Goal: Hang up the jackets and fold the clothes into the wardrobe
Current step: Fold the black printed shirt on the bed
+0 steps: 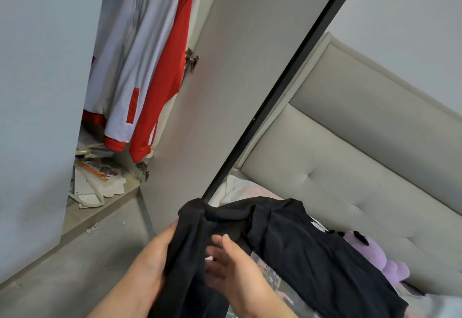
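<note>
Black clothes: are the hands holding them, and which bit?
Yes. The left hand grips the black garment at its bunched-up end. The right hand lies open against the cloth just beside that bunch, touching it rather than gripping.

Black garment [295, 247], white-and-red jacket [147, 55], purple plush toy [385, 260], beige headboard [362, 142].

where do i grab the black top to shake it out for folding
Probably the bunched upper edge of the black top, beside the left hand. Come from the left and pinch it there: the rest trails down to the right toward the purple plush toy, so it should hang straight.
</note>
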`<action>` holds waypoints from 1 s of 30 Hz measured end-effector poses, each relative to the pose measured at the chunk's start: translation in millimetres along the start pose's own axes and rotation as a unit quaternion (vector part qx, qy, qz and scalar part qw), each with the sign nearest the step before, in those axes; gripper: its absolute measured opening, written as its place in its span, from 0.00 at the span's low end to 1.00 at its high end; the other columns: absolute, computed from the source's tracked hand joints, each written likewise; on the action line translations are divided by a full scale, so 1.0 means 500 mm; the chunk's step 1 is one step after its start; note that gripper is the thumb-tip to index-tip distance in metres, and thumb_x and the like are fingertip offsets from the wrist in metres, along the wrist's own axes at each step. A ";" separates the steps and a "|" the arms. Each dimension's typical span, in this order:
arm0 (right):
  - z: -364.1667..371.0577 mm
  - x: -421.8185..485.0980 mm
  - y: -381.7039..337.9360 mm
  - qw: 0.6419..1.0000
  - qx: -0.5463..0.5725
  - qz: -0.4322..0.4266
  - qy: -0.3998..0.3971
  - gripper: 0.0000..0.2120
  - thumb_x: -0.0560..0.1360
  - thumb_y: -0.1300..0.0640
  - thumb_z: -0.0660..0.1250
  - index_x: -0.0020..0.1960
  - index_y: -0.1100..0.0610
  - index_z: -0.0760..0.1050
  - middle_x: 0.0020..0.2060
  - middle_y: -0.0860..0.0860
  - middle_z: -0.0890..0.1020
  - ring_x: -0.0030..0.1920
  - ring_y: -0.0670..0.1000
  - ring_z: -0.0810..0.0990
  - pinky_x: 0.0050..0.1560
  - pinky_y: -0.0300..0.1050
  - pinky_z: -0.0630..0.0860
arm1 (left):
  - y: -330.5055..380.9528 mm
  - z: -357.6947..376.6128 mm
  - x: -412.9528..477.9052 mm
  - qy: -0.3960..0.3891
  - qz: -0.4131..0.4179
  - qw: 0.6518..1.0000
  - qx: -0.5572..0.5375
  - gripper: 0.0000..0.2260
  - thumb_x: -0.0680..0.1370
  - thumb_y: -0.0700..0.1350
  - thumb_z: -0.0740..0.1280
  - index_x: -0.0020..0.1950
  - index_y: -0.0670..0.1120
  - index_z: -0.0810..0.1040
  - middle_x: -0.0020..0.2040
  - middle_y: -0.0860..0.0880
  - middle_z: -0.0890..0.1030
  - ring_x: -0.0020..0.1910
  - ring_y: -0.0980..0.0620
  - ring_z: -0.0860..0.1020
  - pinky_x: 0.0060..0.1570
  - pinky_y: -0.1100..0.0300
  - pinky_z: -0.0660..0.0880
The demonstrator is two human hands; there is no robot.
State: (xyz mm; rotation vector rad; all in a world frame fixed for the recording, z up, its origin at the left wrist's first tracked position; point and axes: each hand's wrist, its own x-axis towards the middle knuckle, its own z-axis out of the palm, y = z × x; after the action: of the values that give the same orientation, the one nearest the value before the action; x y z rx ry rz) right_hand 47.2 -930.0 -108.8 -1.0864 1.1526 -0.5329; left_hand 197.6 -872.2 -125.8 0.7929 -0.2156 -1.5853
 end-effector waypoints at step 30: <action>-0.699 -0.058 0.050 0.750 -0.601 -0.096 0.260 0.17 0.74 0.52 0.65 0.63 0.49 0.76 0.60 0.45 0.75 0.64 0.49 0.74 0.66 0.41 0.68 | -0.133 0.224 0.334 -0.128 0.271 0.530 0.793 0.17 0.83 0.47 0.61 0.71 0.57 0.72 0.69 0.63 0.71 0.70 0.59 0.68 0.71 0.64 0.61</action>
State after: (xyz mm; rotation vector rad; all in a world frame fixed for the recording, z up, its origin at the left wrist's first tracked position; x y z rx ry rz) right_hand -287.3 -1037.5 -121.9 -2.2804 1.9820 -0.1807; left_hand 81.7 -1048.8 -140.3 1.5566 -2.1210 -0.4563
